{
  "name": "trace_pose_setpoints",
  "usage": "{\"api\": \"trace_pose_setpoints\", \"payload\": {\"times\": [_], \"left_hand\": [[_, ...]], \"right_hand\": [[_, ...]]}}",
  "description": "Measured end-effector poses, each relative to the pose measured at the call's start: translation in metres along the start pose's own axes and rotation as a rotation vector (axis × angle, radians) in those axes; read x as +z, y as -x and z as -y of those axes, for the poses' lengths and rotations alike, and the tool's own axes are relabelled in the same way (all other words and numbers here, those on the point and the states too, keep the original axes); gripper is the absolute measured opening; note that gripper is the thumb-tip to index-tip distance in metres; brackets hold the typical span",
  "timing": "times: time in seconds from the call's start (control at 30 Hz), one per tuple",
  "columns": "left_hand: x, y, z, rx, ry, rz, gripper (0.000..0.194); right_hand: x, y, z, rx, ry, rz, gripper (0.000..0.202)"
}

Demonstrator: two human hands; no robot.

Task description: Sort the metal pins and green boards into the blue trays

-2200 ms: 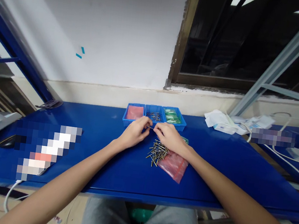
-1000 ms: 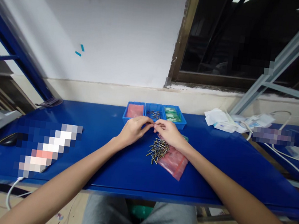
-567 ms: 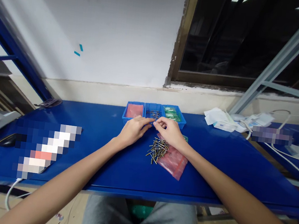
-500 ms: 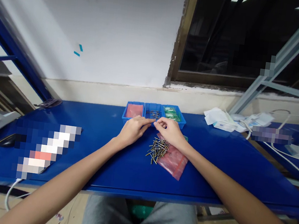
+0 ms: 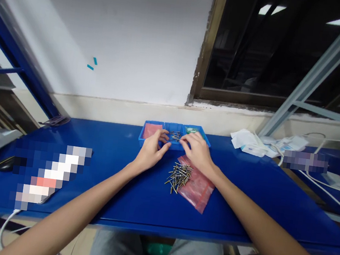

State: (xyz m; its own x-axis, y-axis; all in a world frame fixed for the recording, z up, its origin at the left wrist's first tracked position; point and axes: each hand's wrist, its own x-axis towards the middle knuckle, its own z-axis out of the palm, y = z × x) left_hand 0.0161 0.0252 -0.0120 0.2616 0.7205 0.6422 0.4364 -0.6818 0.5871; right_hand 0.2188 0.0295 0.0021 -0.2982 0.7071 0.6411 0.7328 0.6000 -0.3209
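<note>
The left hand (image 5: 150, 152) is located at the centre of the frame, in front of the left blue bin (image 5: 143, 142). Its fingers are spread and curved, with the thumb apart from them. The right hand (image 5: 197, 151) is located just right of centre, in front of the right blue bin (image 5: 205, 138). Its fingers are bent, with the thumb near the fingertips; whether they grip a part cannot be told.

Loose metal pins (image 5: 175, 135) lie in the middle blue bin (image 5: 172, 126), between the two hands. The three bins stand in a row. The left bin contains a pink plastic sheet or bag (image 5: 152, 130); the right bin contains green packets (image 5: 191, 130), partly covered by the right hand.

A pin pile (image 5: 178, 176), with brass-coloured ends, lies below centre on the blue table (image 5: 114, 195), partly over a red plastic bag (image 5: 200, 190). A black mouse (image 5: 7, 163) lies at lower left.
</note>
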Motion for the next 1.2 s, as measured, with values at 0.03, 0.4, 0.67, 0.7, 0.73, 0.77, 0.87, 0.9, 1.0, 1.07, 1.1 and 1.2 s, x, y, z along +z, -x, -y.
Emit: {"api": "trace_pose_setpoints", "payload": {"times": [0.03,0.4,0.67,0.7,0.73,0.77,0.87,0.9,1.0,1.07,1.1,1.2], "left_hand": [[-0.001,-0.001,0.001,-0.001,-0.013,-0.016,0.03],[-0.007,0.003,-0.006,0.16,-0.221,0.203,0.017],[-0.003,0.009,-0.012,0.243,-0.259,0.515,0.026],[-0.002,0.01,-0.012,0.237,-0.258,0.542,0.028],[0.0,0.011,-0.012,0.231,-0.26,0.557,0.029],[0.001,0.011,-0.011,0.225,-0.263,0.564,0.03],[0.004,0.013,-0.008,0.219,-0.259,0.552,0.027],[0.004,0.013,-0.007,0.218,-0.257,0.545,0.025],[0.004,0.011,-0.005,0.197,-0.252,0.529,0.019],[0.004,0.011,-0.004,0.174,-0.248,0.517,0.017],[0.004,0.01,-0.003,0.165,-0.244,0.511,0.015],[0.005,0.01,-0.002,0.158,-0.227,0.492,0.014]], "right_hand": [[0.0,-0.003,-0.003,-0.029,0.106,-0.045,0.021],[-0.012,0.005,-0.003,-0.053,0.263,-0.03,0.025],[-0.031,0.001,0.0,0.083,0.189,0.054,0.022],[-0.032,0.001,0.002,0.075,0.169,0.144,0.02],[-0.034,0.001,0.004,0.065,0.145,0.239,0.018],[-0.034,0.001,0.006,0.056,0.12,0.325,0.017],[-0.033,0.004,0.009,0.047,0.058,0.478,0.013],[-0.032,0.006,0.009,0.05,0.042,0.505,0.011],[-0.027,0.008,0.008,0.055,0.016,0.561,0.005],[-0.024,0.009,0.005,0.056,0.01,0.565,0.005],[-0.022,0.009,0.003,0.057,0.0,0.565,0.006],[-0.018,0.008,0.0,0.055,-0.058,0.573,0.005]]}}
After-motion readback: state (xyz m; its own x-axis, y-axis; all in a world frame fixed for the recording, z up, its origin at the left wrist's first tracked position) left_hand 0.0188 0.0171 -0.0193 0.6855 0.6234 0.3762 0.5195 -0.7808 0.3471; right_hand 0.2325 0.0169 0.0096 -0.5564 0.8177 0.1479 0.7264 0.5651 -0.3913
